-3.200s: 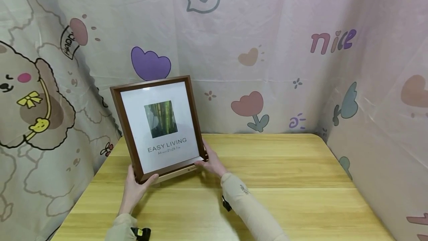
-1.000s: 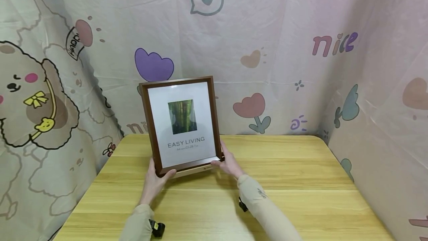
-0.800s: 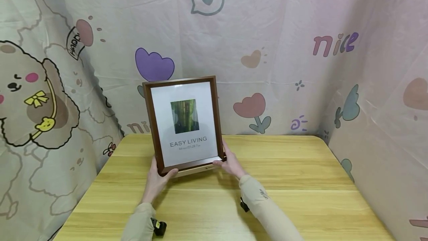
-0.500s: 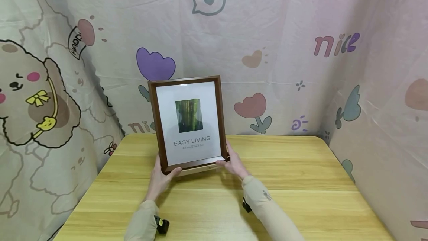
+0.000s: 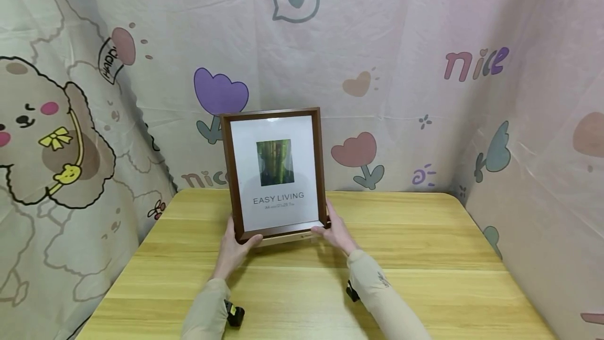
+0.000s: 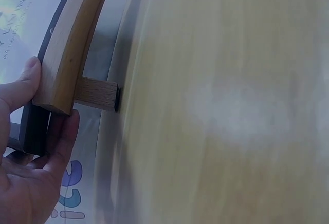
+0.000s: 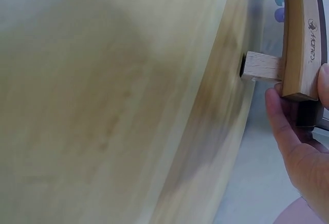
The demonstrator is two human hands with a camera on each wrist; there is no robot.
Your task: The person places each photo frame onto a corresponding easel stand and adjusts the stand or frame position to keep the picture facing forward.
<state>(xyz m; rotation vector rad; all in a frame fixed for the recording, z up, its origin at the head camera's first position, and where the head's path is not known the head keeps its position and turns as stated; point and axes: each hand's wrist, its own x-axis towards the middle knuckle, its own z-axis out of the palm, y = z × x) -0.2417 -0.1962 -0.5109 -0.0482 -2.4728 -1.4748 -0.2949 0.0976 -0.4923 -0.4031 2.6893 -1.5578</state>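
Note:
A brown picture frame (image 5: pixel 276 169) stands upright, leaning back slightly, its white sheet reading EASY LIVING beside a small bamboo photo. Under its lower edge runs the light wooden ledge (image 7: pixel 300 44) of a stand, with short legs visible in both wrist views; a wooden leg (image 6: pixel 97 93) shows at the left. My left hand (image 5: pixel 233 251) grips the frame's lower left corner, thumb in front and fingers behind. At the lower right corner, my right hand (image 5: pixel 337 232) holds frame and ledge the same way. The back of the stand is hidden.
The yellow wood-grain table (image 5: pixel 415 256) extends on both sides and in front of the frame. A printed curtain (image 5: pixel 401 30) hangs behind and along both sides. Black cameras (image 5: pixel 234 314) are strapped to the wrists.
Both hands have moved the frame and its stand rightward across the table, from the left side toward the middle. The frame has also become less tilted sideways. The grip looks unchanged.

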